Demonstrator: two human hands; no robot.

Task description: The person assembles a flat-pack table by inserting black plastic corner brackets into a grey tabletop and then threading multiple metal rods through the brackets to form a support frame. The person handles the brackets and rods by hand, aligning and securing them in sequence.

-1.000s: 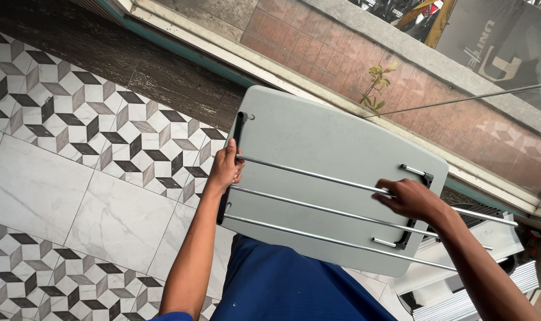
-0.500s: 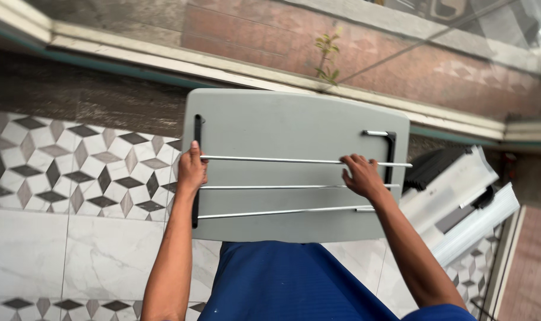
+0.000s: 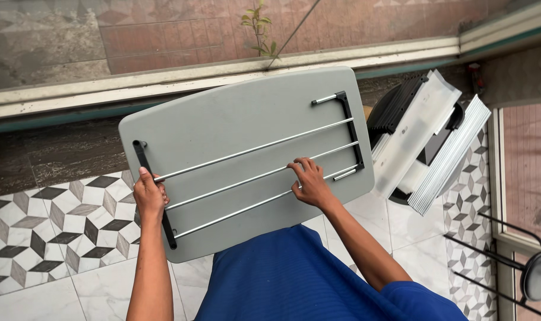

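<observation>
I hold a grey rounded-corner board (image 3: pixel 223 125) flat in front of me, its underside up. Three thin metal rods (image 3: pixel 252 150) run across it between two black end brackets. My left hand (image 3: pixel 150 196) grips the black bracket at the board's left end. My right hand (image 3: pixel 308 181) rests on the rods near the right bracket (image 3: pixel 352 131), fingers curled over the middle rod. The board's near edge is over my blue garment (image 3: pixel 294 279).
Patterned grey and white floor tiles (image 3: pixel 56 226) lie below. A low wall ledge (image 3: pixel 163 83) runs behind the board. A white and black folded appliance (image 3: pixel 428 139) sits on the floor at right. A black stand (image 3: pixel 520 267) is at the lower right.
The view has swung so the board now tilts up to the right. My right hand has slid inward along the rods, away from the right bracket. My left hand keeps its grip.
</observation>
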